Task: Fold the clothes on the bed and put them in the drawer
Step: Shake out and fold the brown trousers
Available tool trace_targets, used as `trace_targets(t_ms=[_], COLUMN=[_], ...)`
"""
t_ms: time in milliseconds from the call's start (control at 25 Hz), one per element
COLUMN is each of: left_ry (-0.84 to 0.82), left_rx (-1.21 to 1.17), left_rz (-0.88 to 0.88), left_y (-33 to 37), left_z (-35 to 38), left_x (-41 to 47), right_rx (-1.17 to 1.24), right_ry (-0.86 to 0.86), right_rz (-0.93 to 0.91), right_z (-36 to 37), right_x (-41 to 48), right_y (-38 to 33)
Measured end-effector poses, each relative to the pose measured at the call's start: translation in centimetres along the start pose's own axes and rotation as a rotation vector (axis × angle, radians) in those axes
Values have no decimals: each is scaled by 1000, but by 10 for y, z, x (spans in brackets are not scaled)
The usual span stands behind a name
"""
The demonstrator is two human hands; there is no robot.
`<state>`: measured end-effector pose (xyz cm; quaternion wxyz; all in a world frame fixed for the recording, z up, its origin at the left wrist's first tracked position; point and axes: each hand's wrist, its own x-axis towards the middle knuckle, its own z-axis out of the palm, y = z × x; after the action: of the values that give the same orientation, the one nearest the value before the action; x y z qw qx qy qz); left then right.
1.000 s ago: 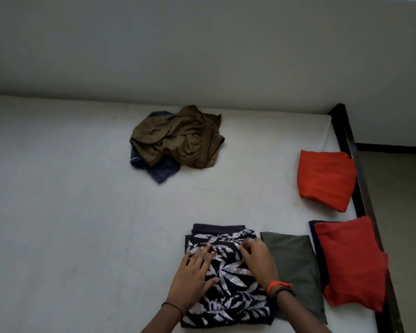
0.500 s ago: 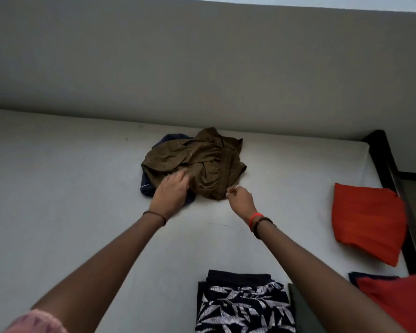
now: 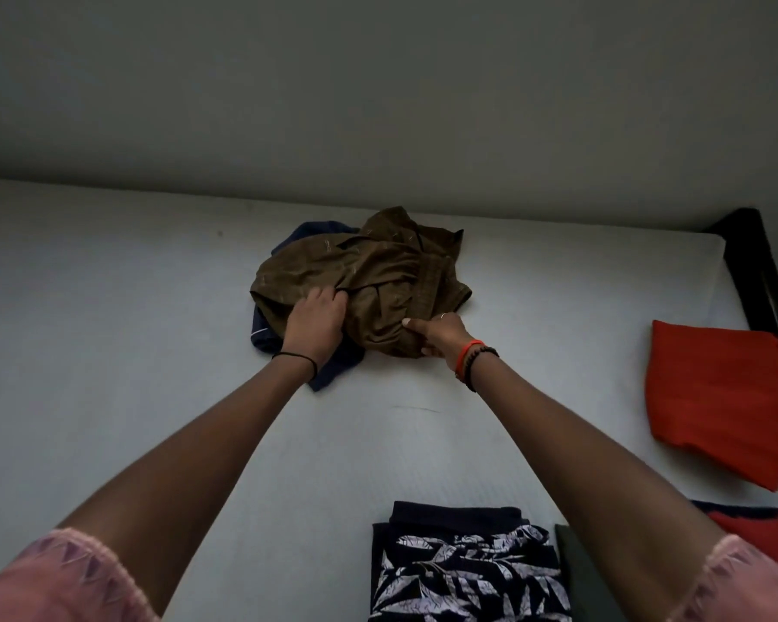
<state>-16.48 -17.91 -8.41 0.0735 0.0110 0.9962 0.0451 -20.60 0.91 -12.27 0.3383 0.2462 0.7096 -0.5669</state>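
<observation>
Grips [image 3: 316, 324] [image 3: 442, 335]: brown garment [image 3: 378, 271] over navy garment [image 3: 262, 341]

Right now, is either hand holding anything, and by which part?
Both hold the crumpled brown garment: the left hand grips folds on its near-left side, and the right hand pinches its near-right edge. A navy garment lies underneath.

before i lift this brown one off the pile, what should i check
1. Left grip holds the crumpled brown cloth garment: ok.
2. Right grip pinches its near edge: ok.
3. Dark navy garment underneath is free of both grips: cannot tell.
4. Bare white mattress in front for spreading it: ok.
5. Folded dark leaf-print garment out of the way: ok.
6. Drawer ready: cannot tell, not in view.
</observation>
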Motion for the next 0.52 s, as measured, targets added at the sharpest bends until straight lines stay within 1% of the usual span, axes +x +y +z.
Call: trace_targets(t_ms=[80,160,360,520], left_ry=[46,90,145,189], left_rx=[-50,-112,-253,-447], left_rz=[-18,-52,-164,-233], left_y=[0,1,10,23], left_z=[-3,-9,-41,-78], left_x=[-4,-12,-32,-56], right_rx=[46,106,189,362], right_ry=[-75,-118,-179,-220], right_rz=[-11,-64,-176,-203], right_z=[-4,-9,-26,-33], right_x=[-10,-25,-69,-117], right_y=[-6,-17,-48,-82])
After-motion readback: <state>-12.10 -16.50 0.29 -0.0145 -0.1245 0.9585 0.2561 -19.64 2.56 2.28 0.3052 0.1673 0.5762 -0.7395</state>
